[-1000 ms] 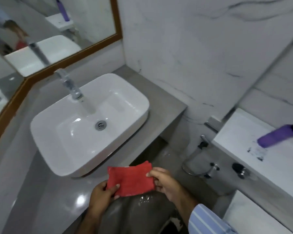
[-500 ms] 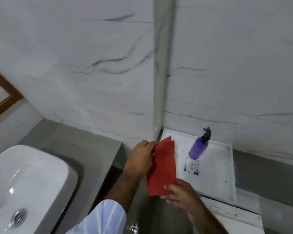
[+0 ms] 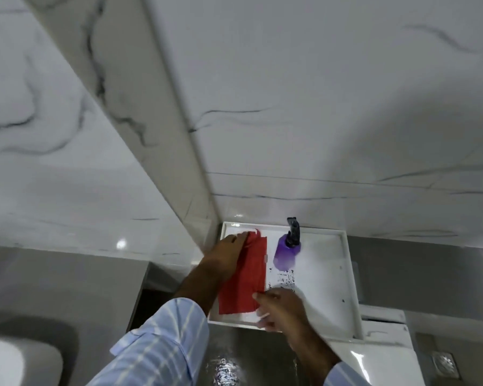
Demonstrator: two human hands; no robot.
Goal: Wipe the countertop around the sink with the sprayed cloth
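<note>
A: Diff vs earlier frame?
B: Cloth [image 3: 244, 277] was held in the air short of the tray [image 3: 349, 277]; now it's over the tray's left half. Left hand [image 3: 226, 259] pinches its far end, right hand [image 3: 280, 310] its near corner.
A: Cloth?
B: Red, folded into a long strip.
A: Room?
B: Bottle [image 3: 287, 250] just right of cloth. Tray's right half bare, raised rim all round.

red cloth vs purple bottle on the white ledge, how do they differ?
The red cloth is flat, soft and held at both ends by the left hand and right hand. The purple bottle is rigid, rounded, dark-capped and untouched. Both sit over the white ledge, side by side.
</note>
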